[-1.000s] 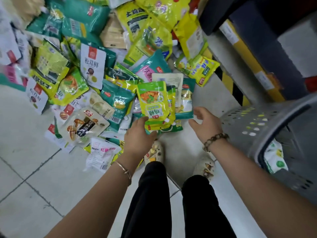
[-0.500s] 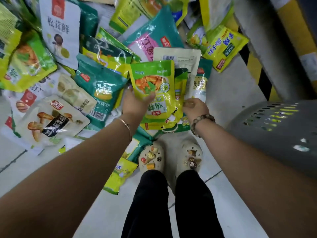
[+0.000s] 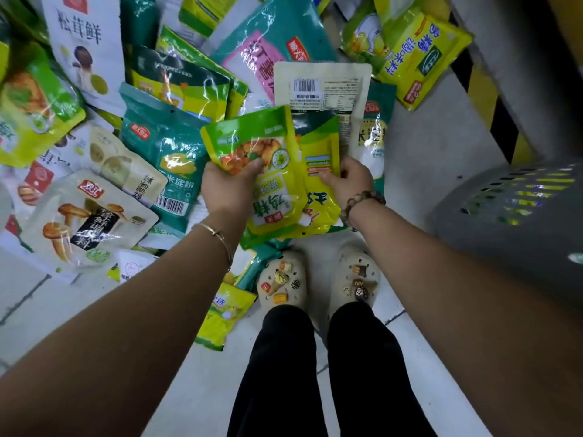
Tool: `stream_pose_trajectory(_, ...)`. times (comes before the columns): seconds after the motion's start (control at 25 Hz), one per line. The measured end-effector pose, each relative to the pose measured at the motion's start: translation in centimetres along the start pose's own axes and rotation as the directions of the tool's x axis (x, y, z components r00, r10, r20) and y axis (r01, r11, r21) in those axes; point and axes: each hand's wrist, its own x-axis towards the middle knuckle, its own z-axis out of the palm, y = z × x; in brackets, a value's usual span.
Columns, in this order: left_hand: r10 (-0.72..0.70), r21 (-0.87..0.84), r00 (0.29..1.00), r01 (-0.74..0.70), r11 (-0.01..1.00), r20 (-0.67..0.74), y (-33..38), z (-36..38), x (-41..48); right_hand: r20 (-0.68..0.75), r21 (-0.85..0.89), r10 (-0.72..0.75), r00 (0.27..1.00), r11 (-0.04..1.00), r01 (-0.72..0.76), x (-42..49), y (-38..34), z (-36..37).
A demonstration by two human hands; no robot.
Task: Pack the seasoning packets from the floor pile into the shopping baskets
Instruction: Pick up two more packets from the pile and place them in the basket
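Packets of seasoning (image 3: 157,143) lay heaped on the pale tiled floor (image 3: 195,389), just ahead of the person's cream clogs (image 3: 282,283). The left hand (image 3: 228,189) gripped a green-and-yellow packet (image 3: 268,159) by its side edge, thumb curled over the printed front. The right hand (image 3: 348,181) pinched a second yellow packet (image 3: 318,159) tucked just behind the first. A grey perforated basket (image 3: 511,222) stood to the right, apart from both held packets.
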Motion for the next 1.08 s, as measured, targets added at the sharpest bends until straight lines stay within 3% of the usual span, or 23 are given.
stream_pose_trajectory(0.4, 0.008, -0.007, 0.992, -0.007, 1.0, 0.128, 2.7, -5.6, -6.3, -0.191, 0.187, -0.016, 0.981, 0.981, 0.053, -9.0, -1.7, -6.4)
stream_pose_trajectory(0.6, 0.125, -0.076, 0.977, -0.113, 0.991, 0.17, 7.3, -7.9, -11.2, -0.29, 0.243, -0.047, 0.956, 0.962, 0.121, -14.7, -3.8, -10.9)
stream_pose_trajectory(0.84, 0.29, -0.125, 0.916, -0.265, 0.956, 0.277, 13.4, -8.9, -19.6, -0.386, 0.314, -0.092, 0.918, 0.923, 0.225, -21.6, -5.4, -17.9)
stream_pose_trajectory(1.08, 0.312, -0.121, 0.848, -0.288, 0.95, 0.429, 17.7, -6.1, -27.7, -0.504, 0.38, -0.048, 0.862, 0.884, 0.271, -26.6, -1.8, -26.2)
